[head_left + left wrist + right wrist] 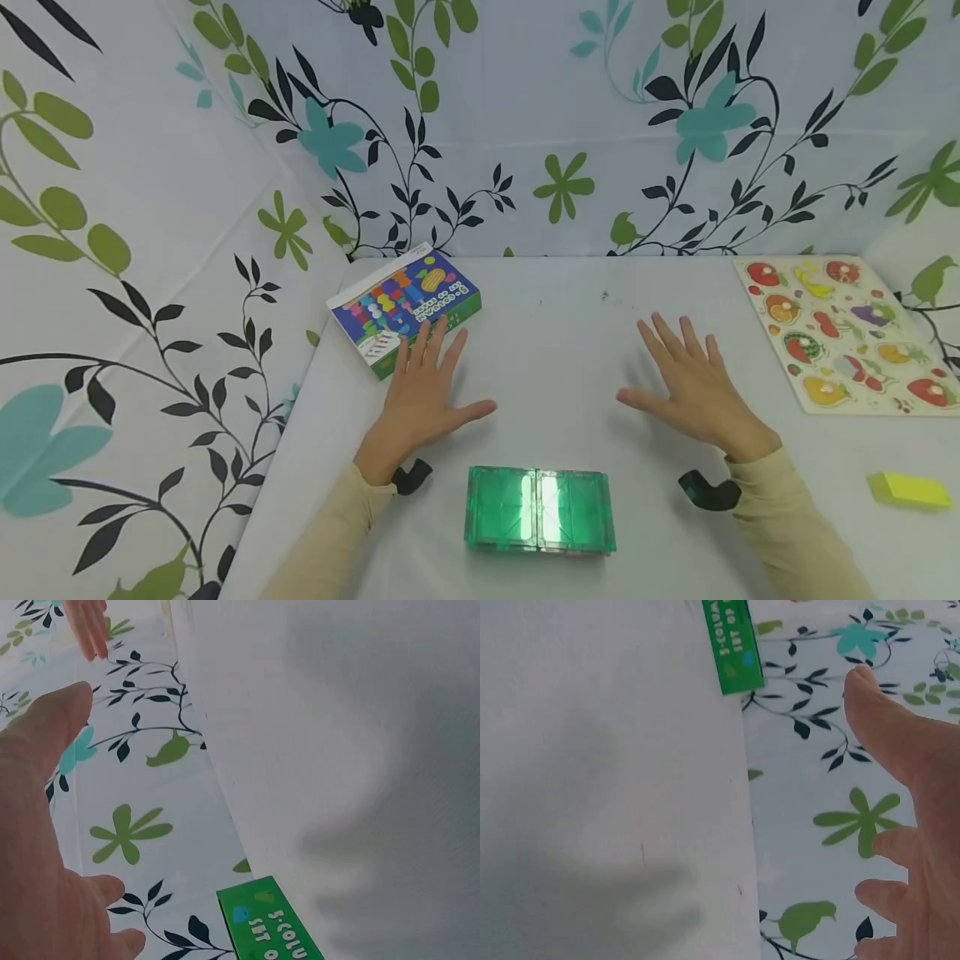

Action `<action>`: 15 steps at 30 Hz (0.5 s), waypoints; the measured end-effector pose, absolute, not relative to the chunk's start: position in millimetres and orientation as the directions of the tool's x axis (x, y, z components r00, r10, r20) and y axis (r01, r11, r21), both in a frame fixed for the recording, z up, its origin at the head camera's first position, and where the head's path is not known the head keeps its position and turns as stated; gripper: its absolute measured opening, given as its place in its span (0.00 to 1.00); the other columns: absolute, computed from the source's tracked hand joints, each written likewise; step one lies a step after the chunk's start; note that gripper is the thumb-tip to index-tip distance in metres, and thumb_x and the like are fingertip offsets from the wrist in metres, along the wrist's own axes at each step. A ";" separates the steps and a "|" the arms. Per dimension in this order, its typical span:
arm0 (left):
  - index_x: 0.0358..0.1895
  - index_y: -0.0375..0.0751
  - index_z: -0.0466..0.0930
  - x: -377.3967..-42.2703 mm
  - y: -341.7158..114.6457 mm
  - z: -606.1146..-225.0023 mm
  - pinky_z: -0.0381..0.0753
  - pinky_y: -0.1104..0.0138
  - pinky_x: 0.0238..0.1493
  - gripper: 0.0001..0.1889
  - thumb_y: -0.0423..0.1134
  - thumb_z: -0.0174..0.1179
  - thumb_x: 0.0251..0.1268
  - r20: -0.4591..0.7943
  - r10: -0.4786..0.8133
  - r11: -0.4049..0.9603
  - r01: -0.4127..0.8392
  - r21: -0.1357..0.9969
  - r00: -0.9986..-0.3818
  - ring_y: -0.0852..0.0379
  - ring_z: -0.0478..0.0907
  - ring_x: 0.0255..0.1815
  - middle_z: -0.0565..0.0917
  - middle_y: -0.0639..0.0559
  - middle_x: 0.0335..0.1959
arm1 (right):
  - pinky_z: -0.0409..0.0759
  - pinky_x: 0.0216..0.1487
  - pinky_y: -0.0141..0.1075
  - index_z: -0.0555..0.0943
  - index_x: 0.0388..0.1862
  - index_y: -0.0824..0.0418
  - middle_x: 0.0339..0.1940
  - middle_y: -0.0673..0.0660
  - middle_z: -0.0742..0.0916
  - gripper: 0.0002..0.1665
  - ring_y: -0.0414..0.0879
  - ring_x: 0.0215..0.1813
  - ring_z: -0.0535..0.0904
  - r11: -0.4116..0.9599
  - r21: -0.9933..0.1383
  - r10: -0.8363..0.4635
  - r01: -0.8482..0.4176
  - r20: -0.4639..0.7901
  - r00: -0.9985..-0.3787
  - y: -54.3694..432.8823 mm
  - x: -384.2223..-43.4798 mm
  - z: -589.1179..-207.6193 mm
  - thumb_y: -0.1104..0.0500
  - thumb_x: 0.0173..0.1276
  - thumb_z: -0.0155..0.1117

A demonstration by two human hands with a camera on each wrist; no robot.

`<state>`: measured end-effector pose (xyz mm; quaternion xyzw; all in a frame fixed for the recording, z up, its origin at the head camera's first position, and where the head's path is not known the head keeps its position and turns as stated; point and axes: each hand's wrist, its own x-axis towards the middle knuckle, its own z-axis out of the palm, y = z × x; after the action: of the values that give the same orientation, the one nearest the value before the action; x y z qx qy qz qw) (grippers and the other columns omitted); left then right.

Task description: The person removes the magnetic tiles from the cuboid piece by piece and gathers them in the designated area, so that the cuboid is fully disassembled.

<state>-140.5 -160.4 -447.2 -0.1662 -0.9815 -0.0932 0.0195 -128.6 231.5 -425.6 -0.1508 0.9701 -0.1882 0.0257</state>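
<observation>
Both hands are held palm down above the white table with fingers spread, and neither holds anything. My left hand [420, 396] is nearest to a blue and green cardboard box [408, 304], its fingertips overlapping the box's front edge in the head view; whether they touch cannot be told. My right hand [690, 387] is over bare tabletop, right of centre. Between the forearms, near the front, lies a green translucent plastic case [538, 510] with a seam down its middle. The left wrist view shows the left thumb [64, 709] and the box's green side [270, 922].
A wooden fruit-picture board [847, 333] lies at the table's right back. Closer to the front on that side sits a yellow block [910, 490]. Leaf-patterned cloth [480, 125] hangs behind the table and along its left side.
</observation>
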 end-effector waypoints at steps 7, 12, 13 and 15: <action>0.82 0.51 0.55 -109.8 -150.7 -436.3 0.47 0.40 0.83 0.49 0.73 0.56 0.64 0.076 0.524 0.788 0.517 0.334 -0.848 0.45 0.47 0.86 0.54 0.49 0.85 | 0.54 0.77 0.71 0.59 0.83 0.54 0.81 0.64 0.68 0.59 0.70 0.82 0.57 0.810 -0.434 -0.426 -0.395 0.028 -0.904 206.8 -102.4 -417.4 0.29 0.62 0.68; 0.79 0.51 0.63 -87.8 -146.3 -427.1 0.60 0.44 0.80 0.44 0.69 0.60 0.64 0.032 0.627 0.663 0.554 0.503 -0.779 0.50 0.60 0.82 0.67 0.54 0.80 | 0.67 0.71 0.69 0.65 0.80 0.49 0.78 0.59 0.74 0.53 0.66 0.78 0.66 0.726 -0.530 -0.508 -0.438 0.015 -0.861 189.5 -76.7 -419.5 0.30 0.61 0.71; 0.79 0.53 0.63 -83.7 -145.7 -425.8 0.62 0.46 0.80 0.45 0.70 0.62 0.62 0.018 0.640 0.647 0.551 0.528 -0.768 0.51 0.62 0.81 0.68 0.56 0.79 | 0.69 0.70 0.68 0.67 0.79 0.48 0.77 0.58 0.75 0.53 0.65 0.77 0.68 0.701 -0.554 -0.527 -0.449 0.020 -0.849 186.4 -71.6 -420.2 0.30 0.59 0.72; 0.78 0.56 0.63 -75.4 -144.7 -423.1 0.65 0.48 0.78 0.48 0.71 0.65 0.57 -0.015 0.662 0.621 0.537 0.570 -0.749 0.55 0.64 0.80 0.69 0.60 0.78 | 0.73 0.68 0.66 0.69 0.77 0.46 0.76 0.55 0.76 0.55 0.61 0.76 0.70 0.659 -0.579 -0.566 -0.480 0.038 -0.824 180.5 -61.1 -422.3 0.28 0.55 0.74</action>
<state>-75.4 -144.7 -423.1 -0.3356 -0.8933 -0.2770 -0.1126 -61.1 180.5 -422.3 -0.2878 0.9080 -0.2957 0.0728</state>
